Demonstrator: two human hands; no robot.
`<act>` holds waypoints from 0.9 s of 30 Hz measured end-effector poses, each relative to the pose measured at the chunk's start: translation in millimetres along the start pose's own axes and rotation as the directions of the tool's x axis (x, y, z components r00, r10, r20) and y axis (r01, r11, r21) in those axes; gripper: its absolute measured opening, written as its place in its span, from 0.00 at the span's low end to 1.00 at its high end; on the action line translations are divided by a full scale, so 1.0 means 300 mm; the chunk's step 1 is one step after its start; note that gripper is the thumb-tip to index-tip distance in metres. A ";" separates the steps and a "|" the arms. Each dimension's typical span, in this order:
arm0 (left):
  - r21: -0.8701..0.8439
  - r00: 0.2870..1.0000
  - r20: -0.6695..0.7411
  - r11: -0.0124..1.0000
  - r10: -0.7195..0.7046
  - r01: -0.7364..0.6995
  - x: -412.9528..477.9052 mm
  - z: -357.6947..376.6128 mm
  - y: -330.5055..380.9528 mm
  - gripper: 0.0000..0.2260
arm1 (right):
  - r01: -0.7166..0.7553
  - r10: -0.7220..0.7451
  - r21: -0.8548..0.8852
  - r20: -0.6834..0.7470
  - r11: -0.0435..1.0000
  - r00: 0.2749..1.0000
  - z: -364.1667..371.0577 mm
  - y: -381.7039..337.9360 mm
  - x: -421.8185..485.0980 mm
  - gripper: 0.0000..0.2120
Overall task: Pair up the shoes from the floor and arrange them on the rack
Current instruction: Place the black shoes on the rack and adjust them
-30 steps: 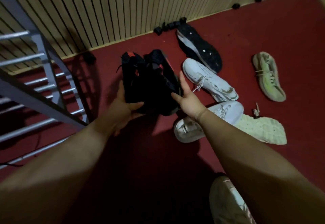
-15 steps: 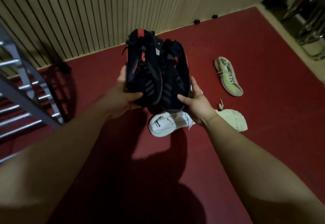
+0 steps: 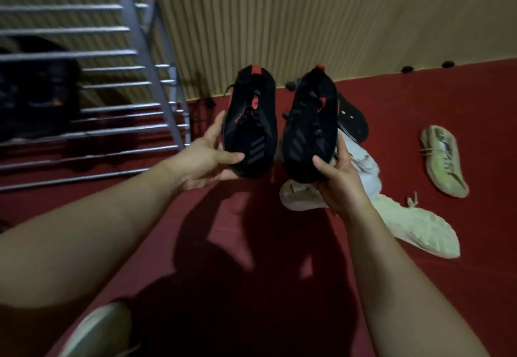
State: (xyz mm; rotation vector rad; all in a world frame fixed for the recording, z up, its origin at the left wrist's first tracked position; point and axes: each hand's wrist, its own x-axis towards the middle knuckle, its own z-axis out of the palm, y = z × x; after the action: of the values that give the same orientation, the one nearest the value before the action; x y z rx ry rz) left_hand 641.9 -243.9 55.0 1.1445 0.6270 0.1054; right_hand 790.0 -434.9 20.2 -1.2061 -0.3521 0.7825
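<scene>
Two black sneakers with red accents are held up in the air, toes toward me. My left hand [image 3: 205, 160] grips the toe end of the left black sneaker [image 3: 250, 116], thumb on top. My right hand [image 3: 337, 180] grips the toe end of the right black sneaker [image 3: 309, 121]. A small gap separates the two shoes. The grey metal shoe rack [image 3: 156, 57] stands at the left, with dark shoes [image 3: 36, 90] on a shelf.
On the red floor at the right lie a white sneaker [image 3: 363, 166], a cream shoe sole-up [image 3: 416, 230], a cream-green sneaker [image 3: 444, 160] and a black shoe sole-up [image 3: 352, 121]. A pale shoe [image 3: 98, 331] sits at the bottom left. A ribbed beige wall [image 3: 307, 20] stands behind.
The black pair has been lifted off the floor and the two shoes have been drawn apart, one in each hand. The view has swung left toward the rack.
</scene>
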 end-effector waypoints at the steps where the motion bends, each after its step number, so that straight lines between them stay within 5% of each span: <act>1: 0.004 1.000 -0.005 1.000 0.008 -0.008 -0.043 -0.024 0.005 0.42 | -0.003 0.003 -0.014 0.027 1.000 1.000 0.030 -0.001 -0.017 0.35; 15: 0.064 0.981 0.184 0.995 0.064 -0.077 -0.380 -0.478 -0.055 0.41 | -0.127 0.126 0.021 0.064 0.992 0.990 0.390 0.138 -0.260 0.35; 27: -0.008 0.947 0.292 0.991 0.131 -0.135 -0.500 -0.558 -0.174 0.45 | -0.118 0.120 -0.035 0.075 0.992 0.990 0.445 0.252 -0.428 0.41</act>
State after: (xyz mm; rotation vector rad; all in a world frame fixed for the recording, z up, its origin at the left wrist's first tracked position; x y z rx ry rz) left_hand 419.6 -188.0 26.8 1.1862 0.2874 0.0459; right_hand 590.4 -421.4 16.1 -1.2365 -0.3590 0.9317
